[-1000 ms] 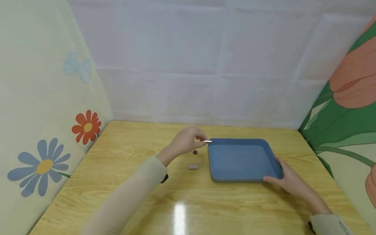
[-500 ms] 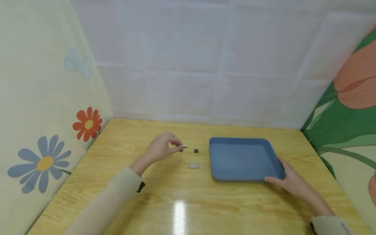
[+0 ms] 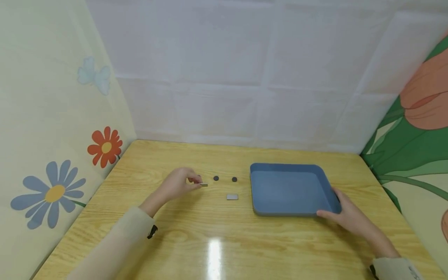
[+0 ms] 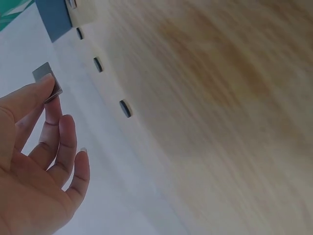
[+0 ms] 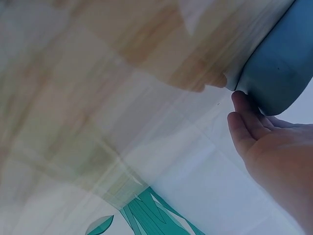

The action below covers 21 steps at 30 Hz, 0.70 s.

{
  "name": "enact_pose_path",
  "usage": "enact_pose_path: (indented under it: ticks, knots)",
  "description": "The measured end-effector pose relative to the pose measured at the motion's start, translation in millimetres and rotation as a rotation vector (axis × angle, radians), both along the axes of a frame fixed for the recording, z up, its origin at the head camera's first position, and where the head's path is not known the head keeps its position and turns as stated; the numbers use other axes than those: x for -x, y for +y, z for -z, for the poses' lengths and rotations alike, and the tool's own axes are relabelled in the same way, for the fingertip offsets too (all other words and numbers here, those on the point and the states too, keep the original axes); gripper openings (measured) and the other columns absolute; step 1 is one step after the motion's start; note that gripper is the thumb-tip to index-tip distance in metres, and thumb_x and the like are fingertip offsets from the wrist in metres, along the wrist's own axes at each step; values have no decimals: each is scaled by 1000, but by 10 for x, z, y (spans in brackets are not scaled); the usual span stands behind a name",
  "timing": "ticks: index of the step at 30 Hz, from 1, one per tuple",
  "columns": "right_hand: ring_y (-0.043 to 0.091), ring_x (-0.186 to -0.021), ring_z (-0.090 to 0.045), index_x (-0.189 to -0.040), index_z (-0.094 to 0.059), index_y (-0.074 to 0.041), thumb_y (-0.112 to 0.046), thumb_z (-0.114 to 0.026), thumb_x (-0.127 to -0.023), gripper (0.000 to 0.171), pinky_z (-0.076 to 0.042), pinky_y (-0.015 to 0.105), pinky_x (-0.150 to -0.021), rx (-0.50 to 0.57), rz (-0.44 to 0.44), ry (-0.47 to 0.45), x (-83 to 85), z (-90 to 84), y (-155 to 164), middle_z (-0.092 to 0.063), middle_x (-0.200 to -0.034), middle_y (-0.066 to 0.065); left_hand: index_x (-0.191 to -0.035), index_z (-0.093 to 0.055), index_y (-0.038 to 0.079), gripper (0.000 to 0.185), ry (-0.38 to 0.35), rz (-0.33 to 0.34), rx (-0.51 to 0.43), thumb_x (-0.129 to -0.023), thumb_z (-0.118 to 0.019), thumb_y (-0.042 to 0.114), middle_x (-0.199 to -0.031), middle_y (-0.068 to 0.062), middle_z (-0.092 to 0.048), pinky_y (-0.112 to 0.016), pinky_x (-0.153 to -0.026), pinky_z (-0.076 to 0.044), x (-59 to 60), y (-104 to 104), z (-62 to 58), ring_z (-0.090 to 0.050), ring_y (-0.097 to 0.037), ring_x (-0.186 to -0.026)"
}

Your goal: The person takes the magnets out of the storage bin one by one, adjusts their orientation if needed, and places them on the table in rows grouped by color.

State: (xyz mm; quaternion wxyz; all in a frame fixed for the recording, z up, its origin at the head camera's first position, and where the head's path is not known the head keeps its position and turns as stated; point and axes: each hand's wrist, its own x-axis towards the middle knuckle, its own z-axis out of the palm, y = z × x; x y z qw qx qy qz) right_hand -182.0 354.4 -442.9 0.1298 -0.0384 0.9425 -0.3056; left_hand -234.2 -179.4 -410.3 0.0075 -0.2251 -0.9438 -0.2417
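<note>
Left fingers (image 4: 49,85) pinch metal plate (image 4: 47,77).

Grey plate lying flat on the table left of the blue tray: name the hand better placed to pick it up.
Left, probably. The left hand is nearer the grey plate, though it already pinches a similar small piece. The right hand rests against the blue tray at its near right corner, on the far side.
</note>
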Motion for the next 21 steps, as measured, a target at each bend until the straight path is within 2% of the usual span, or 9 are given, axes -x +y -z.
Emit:
enact_pose_path:
  ticks: [5, 13, 21]
  knots:
    - [67, -143, -20, -161, 0, 11, -55, -73, -91, 121, -29, 79, -108, -5, 3, 1, -2, 5, -5, -11, -161, 46, -93, -82, 17, 4, -59, -14, -9, -89, -81, 16, -91, 3, -75, -28, -73, -54, -39, -65, 60, -63, -7, -81]
    - [67, -144, -20, -160, 0, 12, -54, -73, -91, 121, -29, 78, -109, 3, 4, 5, 0, 19, 5, -11, -161, 46, -90, -81, 16, 3, -90, 57, 6, -87, -82, 15, -88, 5, -76, -22, -70, -52, -43, -77, 194, -60, -4, -78]
    - [67, -144, -19, -160, 1, 11, -54, -74, -91, 121, -28, 79, -109, 5, 5, 3, -2, 12, -5, -10, -161, 46, -92, -82, 15, 5, -136, 22, 30, -88, -82, 14, -90, 4, -74, -25, -71, -54, -35, -88, 262, -62, -7, -79]
